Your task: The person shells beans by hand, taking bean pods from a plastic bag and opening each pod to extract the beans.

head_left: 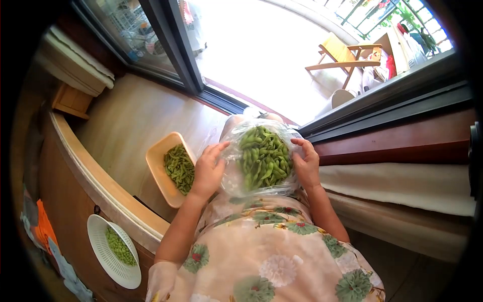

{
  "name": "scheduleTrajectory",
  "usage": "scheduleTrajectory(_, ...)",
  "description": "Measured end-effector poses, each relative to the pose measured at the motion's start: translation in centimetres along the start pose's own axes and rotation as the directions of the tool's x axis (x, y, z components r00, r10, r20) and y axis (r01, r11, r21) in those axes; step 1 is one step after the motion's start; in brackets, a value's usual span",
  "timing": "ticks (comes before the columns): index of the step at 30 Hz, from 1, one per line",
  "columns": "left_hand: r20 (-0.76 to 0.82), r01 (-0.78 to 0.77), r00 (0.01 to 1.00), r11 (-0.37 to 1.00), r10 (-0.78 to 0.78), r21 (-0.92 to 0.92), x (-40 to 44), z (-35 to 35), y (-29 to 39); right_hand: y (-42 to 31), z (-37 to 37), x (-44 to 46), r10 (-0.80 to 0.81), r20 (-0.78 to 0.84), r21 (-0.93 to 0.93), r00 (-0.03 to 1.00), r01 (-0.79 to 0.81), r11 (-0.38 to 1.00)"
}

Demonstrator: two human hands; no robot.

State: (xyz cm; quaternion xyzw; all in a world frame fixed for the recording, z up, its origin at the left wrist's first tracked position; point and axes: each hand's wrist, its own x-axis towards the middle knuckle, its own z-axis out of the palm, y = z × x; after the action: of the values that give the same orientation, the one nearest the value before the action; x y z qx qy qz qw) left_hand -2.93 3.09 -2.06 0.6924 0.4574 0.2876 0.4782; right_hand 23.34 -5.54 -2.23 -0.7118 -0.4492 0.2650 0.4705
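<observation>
A clear plastic bag (232, 173) lies open on my lap, with a heap of green bean pods (265, 158) inside. At the bag's left edge is my left hand (210, 168), its thumb and fingers apart and curved towards the plastic. My right hand (306, 161) is at the bag's right edge, thumb and fingers also spread, beside the pods. To the left of my left hand, an orange-beige plastic basin (157, 163) on the floor holds flatter green pods (179, 168). A white slotted basket (100, 241) with shelled green beans (121, 246) stands at the lower left.
The basket rests on a brown wooden surface (65, 186) with a curved pale edge. A sliding door frame (186, 55) stands ahead, with a wooden folding chair (342, 53) beyond it. White fabric (397, 183) hangs at the right.
</observation>
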Motion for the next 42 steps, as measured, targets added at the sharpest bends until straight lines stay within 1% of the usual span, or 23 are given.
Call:
scheduleTrajectory(3, 0.024, 0.007, 1.0, 0.995, -0.005, -0.098, 0.1, -0.6, 0.1, 0.4, 0.2, -0.2, -0.018, -0.05, -0.023, 0.999, 0.017, 1.0)
scheduleTrajectory(6, 0.12, 0.123, 0.988, 0.969, -0.099, -0.216, 0.0, -0.6, 0.7, 0.8, 0.5, -0.7, 0.037, -0.088, 0.097, 0.995, -0.028, 0.995)
scheduleTrajectory(9, 0.126, 0.216, 0.975, 0.9, -0.182, -0.379, 0.1, 0.3, 1.6, 1.1, 0.4, -1.7, 0.065, -0.093, 0.141, 0.994, -0.052, 0.989)
scheduleTrajectory(10, 0.116, 0.212, 0.977, 0.887, -0.18, -0.41, 0.1, 0.6, 1.8, 0.9, 0.2, -2.0, 0.073, -0.095, 0.142, 0.993, -0.059, 0.988)
scheduleTrajectory(13, 0.075, 0.179, 0.984, 0.897, -0.163, -0.404, -0.7, 1.3, 2.0, 0.5, -0.3, -2.8, 0.044, -0.092, 0.163, 0.995, -0.028, 0.986)
scheduleTrajectory(14, 0.063, 0.188, 0.982, 0.881, -0.179, -0.434, -1.1, 1.7, 2.0, -0.1, -0.7, -3.1, 0.067, -0.092, 0.213, 0.994, -0.046, 0.976)
scheduleTrajectory(17, 0.056, 0.158, 0.987, 0.861, -0.15, -0.484, -2.3, 2.4, 2.2, 0.3, -1.2, -4.0, 0.064, -0.1, 0.234, 0.993, -0.039, 0.972)
scheduleTrajectory(21, 0.112, 0.201, 0.98, 0.861, -0.167, -0.468, -2.1, 2.4, 3.1, 0.8, -1.4, -4.7, 0.07, -0.15, 0.238, 0.986, -0.033, 0.971)
scheduleTrajectory(24, 0.166, 0.232, 0.971, 0.85, -0.173, -0.473, -1.4, 2.5, 3.2, 1.1, -1.5, -5.0, 0.142, -0.174, 0.291, 0.974, -0.087, 0.953)
scheduleTrajectory(26, 0.253, 0.277, 0.952, 0.844, -0.174, -0.46, -0.6, 2.3, 3.4, 1.1, -1.8, -4.6, 0.189, -0.158, 0.317, 0.969, -0.131, 0.939)
scheduleTrajectory(28, 0.335, 0.312, 0.928, 0.832, -0.163, -0.458, 0.9, 2.7, 3.4, 1.4, -2.4, -3.7, 0.23, -0.123, 0.284, 0.965, -0.188, 0.94)
scheduleTrajectory(30, 0.469, 0.305, 0.876, 0.881, -0.111, -0.362, 2.8, 2.2, 3.0, 2.1, -2.4, -2.6, 0.275, -0.089, 0.255, 0.957, -0.245, 0.935)
scheduleTrajectory(31, 0.536, 0.295, 0.839, 0.904, -0.091, -0.309, 3.7, 1.9, 3.0, 2.5, -2.4, -1.9, 0.297, -0.059, 0.274, 0.953, -0.27, 0.923)
scheduleTrajectory(32, 0.583, 0.208, 0.813, 0.938, -0.007, -0.279, 5.0, 1.1, 2.6, 2.6, -1.9, -1.1, 0.319, -0.013, 0.266, 0.948, -0.305, 0.914)
scheduleTrajectory(34, 0.64, 0.258, 0.766, 0.941, -0.06, -0.221, 6.2, 0.4, 2.0, 2.5, -2.1, 0.3, 0.338, 0.082, 0.263, 0.938, -0.347, 0.9)
scheduleTrajectory(35, 0.66, 0.266, 0.747, 0.945, -0.076, -0.193, 6.5, 0.1, 1.7, 2.1, -2.0, 0.9, 0.374, 0.133, 0.278, 0.918, -0.397, 0.875)
scheduleTrajectory(37, 0.642, 0.319, 0.748, 0.939, -0.168, -0.126, 7.0, -0.5, 2.3, 2.4, -1.7, 1.7, 0.398, 0.182, 0.284, 0.899, -0.436, 0.854)
scheduleTrajectory(38, 0.63, 0.336, 0.751, 0.936, -0.199, -0.105, 6.9, -0.8, 2.8, 2.4, -1.7, 1.5, 0.419, 0.186, 0.296, 0.889, -0.457, 0.838)
scheduleTrajectory(39, 0.623, 0.359, 0.747, 0.929, -0.23, -0.087, 6.4, -0.7, 3.1, 2.3, -1.6, 1.4, 0.405, 0.166, 0.273, 0.899, -0.436, 0.857)
scheduleTrajectory(40, 0.577, 0.259, 0.802, 0.961, -0.155, -0.101, 6.0, -0.3, 2.9, 2.5, -1.6, 1.0, 0.387, 0.138, 0.248, 0.911, -0.411, 0.877)
scheduleTrajectory(41, 0.554, 0.274, 0.821, 0.948, -0.143, -0.161, 5.4, 0.2, 2.5, 2.9, -1.9, 0.1, 0.37, 0.1, 0.225, 0.924, -0.383, 0.896)
scheduleTrajectory(42, 0.536, 0.275, 0.835, 0.937, -0.123, -0.215, 5.2, 0.9, 2.1, 3.1, -2.0, -0.3, 0.326, 0.095, 0.203, 0.941, -0.339, 0.919)
